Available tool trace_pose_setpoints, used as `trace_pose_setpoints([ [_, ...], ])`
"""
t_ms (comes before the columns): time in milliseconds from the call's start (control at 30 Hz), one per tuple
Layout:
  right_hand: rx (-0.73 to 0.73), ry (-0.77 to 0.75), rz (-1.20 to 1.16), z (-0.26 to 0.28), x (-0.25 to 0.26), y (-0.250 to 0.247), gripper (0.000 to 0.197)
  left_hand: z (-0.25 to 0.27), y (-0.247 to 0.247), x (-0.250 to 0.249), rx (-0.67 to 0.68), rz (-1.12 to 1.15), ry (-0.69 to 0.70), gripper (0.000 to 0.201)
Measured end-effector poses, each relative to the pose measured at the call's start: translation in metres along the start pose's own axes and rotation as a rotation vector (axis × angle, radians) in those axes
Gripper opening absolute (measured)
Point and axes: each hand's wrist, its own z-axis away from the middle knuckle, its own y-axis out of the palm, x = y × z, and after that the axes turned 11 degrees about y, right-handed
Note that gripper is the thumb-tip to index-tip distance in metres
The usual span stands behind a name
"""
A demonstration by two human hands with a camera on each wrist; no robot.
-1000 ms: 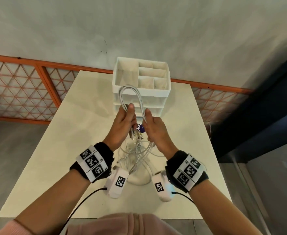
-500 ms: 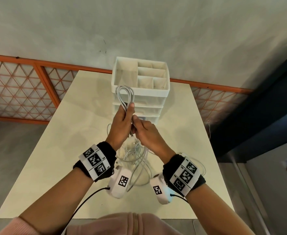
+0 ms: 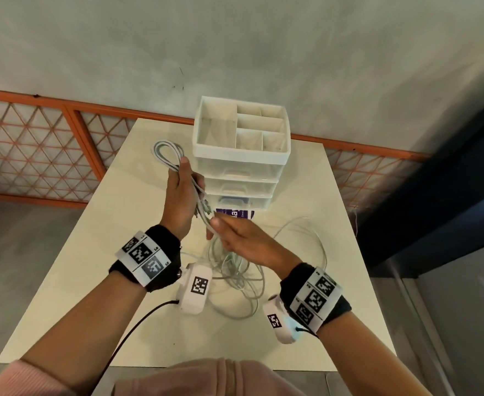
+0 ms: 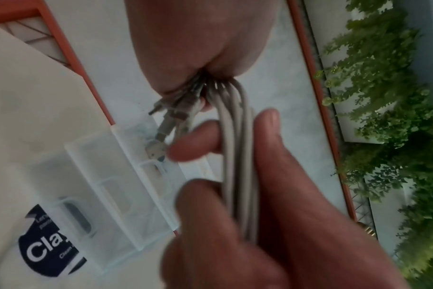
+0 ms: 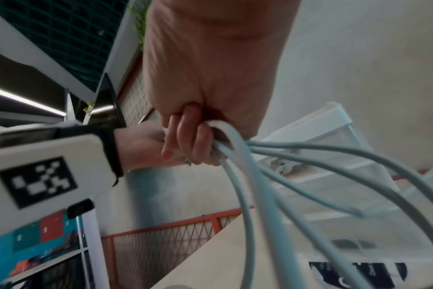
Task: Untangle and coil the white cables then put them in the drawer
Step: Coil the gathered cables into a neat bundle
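Pale worktop (image 3: 92, 238) carries loose white cables (image 3: 235, 270). Left hand (image 3: 179, 195) grips the looped bundle (image 3: 168, 155), pointing up and away; right hand (image 3: 243, 238) pinches the trailing strands just below, nearer the drawer unit (image 3: 240, 178).

The head view looks steeply down from above the worktop's (image 3: 86, 252) near edge toward its far edge and the wall. The left wrist view sits close behind the fingers (image 4: 193, 140), facing the drawer unit (image 4: 106, 195). The right wrist view looks up from low near the worktop. All three share the white cables (image 3: 166, 155) and drawer unit.
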Motion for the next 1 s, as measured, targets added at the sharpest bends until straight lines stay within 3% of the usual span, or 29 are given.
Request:
trace_pose_setpoints([
  [133,0.156,0.041,-0.026,0.002,-0.003,0.005,0.034,-0.003,-0.001,0.001,0.004,0.212,-0.063,0.041],
  [333,0.360,0.181,0.056,0.016,-0.026,-0.021,0.054,-0.017,-0.021,-0.009,-0.050,0.194,0.090,0.038],
  [400,0.295,0.220,0.068,0.020,-0.032,-0.034,0.052,-0.016,-0.026,-0.010,0.019,0.125,0.142,0.039],
  [467,0.184,0.202,0.196,0.020,-0.030,-0.049,0.043,-0.009,-0.026,-0.010,0.176,0.018,0.176,0.039],
  [567,0.009,0.140,0.325,0.018,-0.017,-0.066,0.036,0.001,-0.020,-0.009,0.403,-0.112,0.152,0.035],
  [667,-0.144,0.056,0.350,0.018,0.006,-0.074,0.028,0.004,-0.010,-0.010,0.530,-0.127,0.115,0.029],
  [833,-0.247,-0.116,0.285,0.019,0.037,-0.073,0.017,0.014,0.007,-0.011,0.612,-0.233,0.159,0.031],
  [1000,-0.306,-0.174,0.237,0.021,0.042,-0.068,0.013,0.018,0.011,-0.015,0.613,-0.256,0.176,0.031],
])
